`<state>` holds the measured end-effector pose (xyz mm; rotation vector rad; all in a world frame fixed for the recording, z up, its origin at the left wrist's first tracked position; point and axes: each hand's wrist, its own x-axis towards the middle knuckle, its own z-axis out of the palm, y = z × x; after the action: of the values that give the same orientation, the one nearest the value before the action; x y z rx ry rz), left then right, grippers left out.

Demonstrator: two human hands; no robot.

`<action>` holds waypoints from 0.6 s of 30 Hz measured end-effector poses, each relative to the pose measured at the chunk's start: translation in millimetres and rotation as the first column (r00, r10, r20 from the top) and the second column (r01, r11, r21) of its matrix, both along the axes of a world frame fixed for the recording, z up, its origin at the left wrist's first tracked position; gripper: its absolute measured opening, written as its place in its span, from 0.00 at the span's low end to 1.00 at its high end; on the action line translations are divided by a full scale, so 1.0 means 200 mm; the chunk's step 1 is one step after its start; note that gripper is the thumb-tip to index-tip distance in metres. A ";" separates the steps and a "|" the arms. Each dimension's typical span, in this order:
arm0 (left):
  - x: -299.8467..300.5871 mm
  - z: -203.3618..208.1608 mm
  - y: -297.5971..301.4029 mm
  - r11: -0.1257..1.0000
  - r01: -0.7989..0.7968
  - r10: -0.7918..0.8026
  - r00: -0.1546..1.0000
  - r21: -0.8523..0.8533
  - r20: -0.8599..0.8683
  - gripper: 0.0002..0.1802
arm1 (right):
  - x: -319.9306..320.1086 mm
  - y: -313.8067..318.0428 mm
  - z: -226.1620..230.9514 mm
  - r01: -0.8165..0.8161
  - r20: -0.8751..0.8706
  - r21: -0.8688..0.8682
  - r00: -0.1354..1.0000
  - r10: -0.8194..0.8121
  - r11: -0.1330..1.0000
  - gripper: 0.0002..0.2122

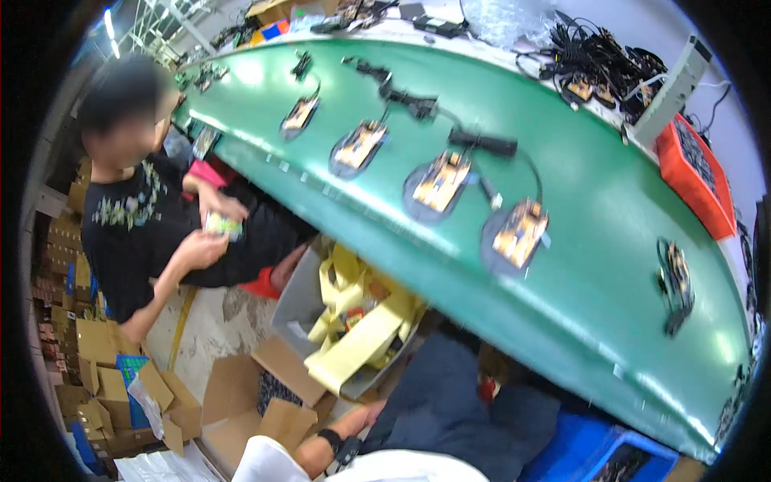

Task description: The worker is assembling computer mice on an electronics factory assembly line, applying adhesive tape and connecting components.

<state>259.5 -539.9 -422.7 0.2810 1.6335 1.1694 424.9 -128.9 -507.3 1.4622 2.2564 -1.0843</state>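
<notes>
My left hand (371,414) is low in the view beside my dark-clothed leg (438,394), with a black band (331,439) on the wrist. Its fingers are partly hidden against the cloth, and nothing shows in it. My right hand is out of view. In front of me runs a green conveyor belt (610,233). Along it lie several tan circuit boards on dark rounded pads, the closest being a circuit board (522,231). Black cables with a slim connector block (482,143) link to them. Farther right rests a board bundled with black cable (679,281).
A person (132,217) at the left holds a small greenish item (223,226) in both hands. Below the belt stands a grey bin (299,301) with yellow strips (365,341). Open cartons (229,394) sit at lower left, a blue crate (578,446) at lower right, a red-orange tray (691,189) beyond the belt.
</notes>
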 end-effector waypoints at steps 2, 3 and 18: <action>0.04 0.27 0.57 0.968 -0.024 0.108 0.938 -0.250 0.329 0.17 | 0.07 0.45 -0.10 0.012 0.167 0.070 0.986 -0.024 0.997 0.20; 0.03 0.26 0.37 0.911 0.017 0.101 0.959 -0.412 0.264 0.15 | -0.11 0.49 -0.06 -0.018 0.152 0.040 0.988 0.012 0.999 0.20; -0.19 -0.12 1.07 0.933 0.289 -0.139 0.840 -0.215 0.524 0.14 | 0.65 0.87 0.40 0.586 0.006 -0.244 0.798 -0.603 0.773 0.18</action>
<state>221.9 -326.5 -446.1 -0.0313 1.2429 0.7351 555.3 44.3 -426.7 2.1224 1.6348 -1.5336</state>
